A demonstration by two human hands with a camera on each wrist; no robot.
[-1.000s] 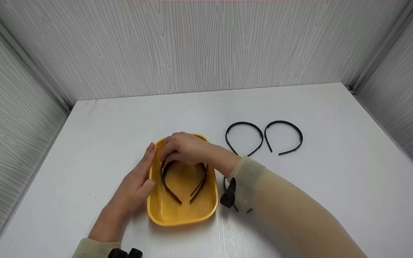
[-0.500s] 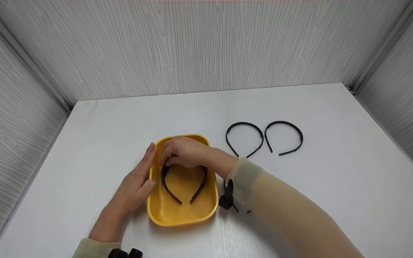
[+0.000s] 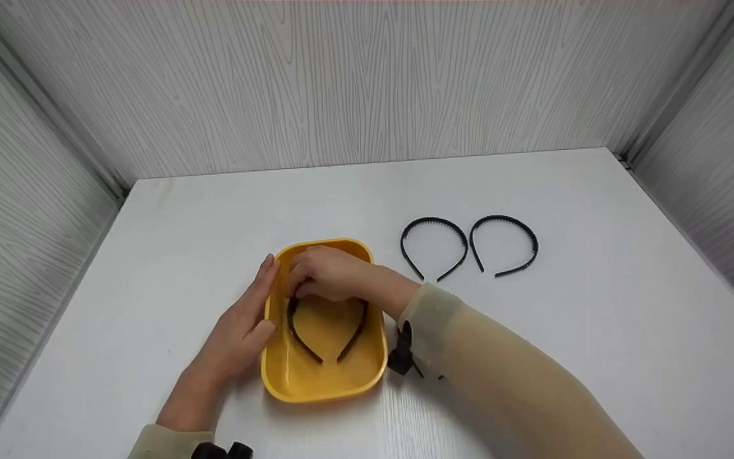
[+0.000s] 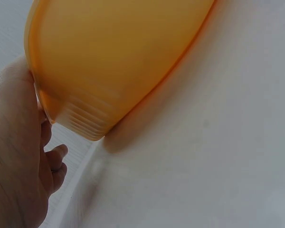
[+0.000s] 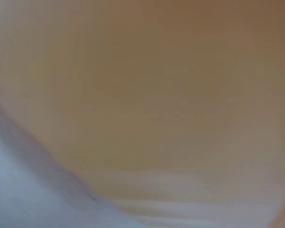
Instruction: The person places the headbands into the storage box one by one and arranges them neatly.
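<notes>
In the head view, a yellow plastic tray (image 3: 322,386) stands on the white table. Inside it lie black headbands (image 3: 306,345), their ends toward me; they line up so closely that I cannot tell them apart. My right hand (image 3: 329,273) reaches over the tray's right rim, fingers curled, and pinches the headbands near the upper left of their arch. The fingertips and the top of the arch are hidden. My left hand (image 3: 239,331) rests along the left rim, fingers extended against it. The left wrist view shows this hand touching the tray's outer wall (image 4: 109,57).
Two black toothed headbands, a left one (image 3: 434,220) and a right one (image 3: 536,245), lie side by side right of the tray. Another headband (image 3: 418,370) is mostly hidden under my right sleeve (image 3: 501,357). Wood-patterned panels (image 3: 367,83) enclose the table's back and sides.
My right hand has shifted slightly toward me inside the tray. The headbands' right ends, which were apart, now overlap as one. The left hand and tray have stayed still.
</notes>
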